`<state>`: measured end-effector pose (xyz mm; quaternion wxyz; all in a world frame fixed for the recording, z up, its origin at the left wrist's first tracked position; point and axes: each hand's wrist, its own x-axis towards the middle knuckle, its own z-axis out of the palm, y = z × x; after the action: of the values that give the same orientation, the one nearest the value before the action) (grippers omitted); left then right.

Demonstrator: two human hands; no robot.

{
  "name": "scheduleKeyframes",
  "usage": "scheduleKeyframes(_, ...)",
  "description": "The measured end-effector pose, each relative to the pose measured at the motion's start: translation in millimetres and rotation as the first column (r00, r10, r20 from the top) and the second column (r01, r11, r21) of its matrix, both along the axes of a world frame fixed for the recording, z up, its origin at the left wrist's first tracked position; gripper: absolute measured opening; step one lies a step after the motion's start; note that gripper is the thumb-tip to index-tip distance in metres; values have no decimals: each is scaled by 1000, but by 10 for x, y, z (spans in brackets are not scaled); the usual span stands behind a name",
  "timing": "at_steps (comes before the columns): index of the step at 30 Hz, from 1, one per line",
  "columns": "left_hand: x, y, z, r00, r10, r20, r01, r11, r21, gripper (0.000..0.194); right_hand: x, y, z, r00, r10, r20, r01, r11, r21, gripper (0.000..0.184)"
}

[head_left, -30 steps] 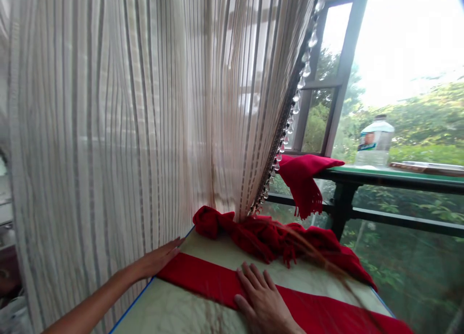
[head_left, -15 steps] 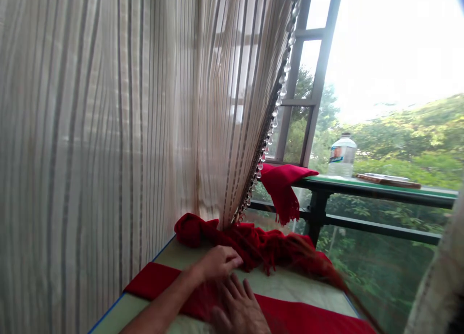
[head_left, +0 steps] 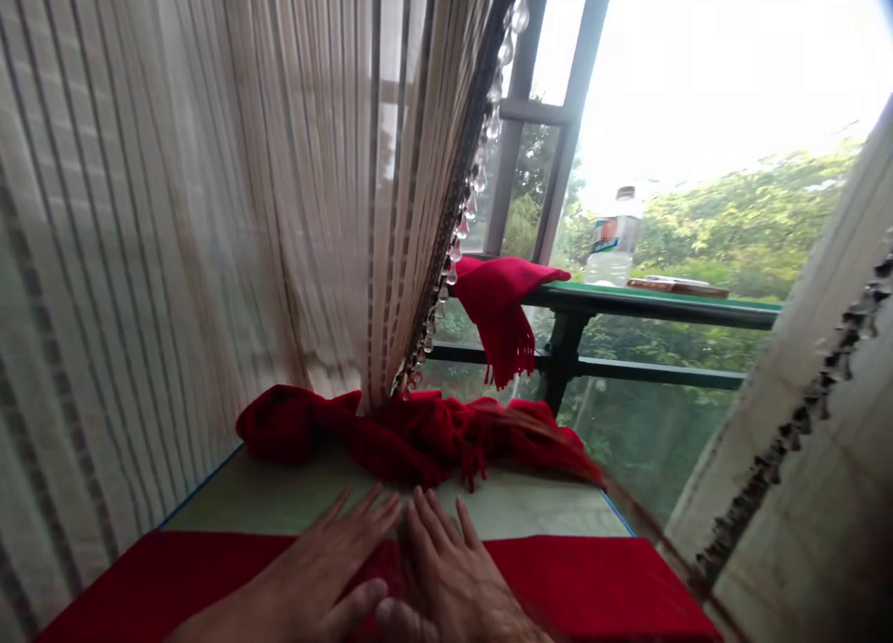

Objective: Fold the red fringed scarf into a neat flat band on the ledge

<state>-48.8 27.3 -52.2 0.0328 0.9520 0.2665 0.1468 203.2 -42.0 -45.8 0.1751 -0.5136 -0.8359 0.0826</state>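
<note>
A red scarf [head_left: 572, 578] lies folded in a flat band across the pale table [head_left: 279, 494]. On its middle, my left hand [head_left: 299, 569] rests with the palm down and the fingers stretched out. Beside it my right hand [head_left: 453, 569] is also flat on the scarf, fingers pointing away from me. The two hands are close together, thumbs nearly meeting. Beyond the fingertips a crumpled red fringed scarf [head_left: 397, 448] is heaped along the table's far edge.
Another red fringed cloth [head_left: 499, 313] hangs over the green railing [head_left: 670, 303]. A plastic bottle [head_left: 614, 243] and a flat brown item [head_left: 680, 287] stand on the ledge. Sheer striped curtains [head_left: 174, 206] with beaded trim fall at the left, more [head_left: 802, 457] at the right.
My left hand has come down from a loosely curled pose above the scarf to lie flat beside the right. The view has swung, and the folded scarf now runs straighter across the table.
</note>
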Motion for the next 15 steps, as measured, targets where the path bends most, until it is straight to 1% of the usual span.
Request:
scheduleKeyframes(2,31,-53,26,998,-10,-67,2,992,-122,68,-4,-35,69,1000,26,-8,-26,998,-55,90)
scheduleKeyframes(4,63,-90,87,996,-27,-90,10,983,-184,70,-16,-70,117,1000,21,-18,-23,994,-107,88)
scheduleKeyframes(7,93,-108,155,995,-50,-88,34,983,-182,73,-38,-110,185,999,8,-32,-13,986,-167,89)
scheduleKeyframes(9,96,-104,160,995,-52,-81,38,985,-169,73,-57,-122,223,999,8,-48,-16,983,-180,92)
scheduleKeyframes(13,78,-60,80,999,-46,-28,40,985,-170,75,-101,-121,218,999,-7,-41,0,985,-173,103)
scheduleKeyframes(15,71,-18,4,999,-34,9,35,985,-168,76,-126,-127,189,999,-19,-44,13,992,-129,102)
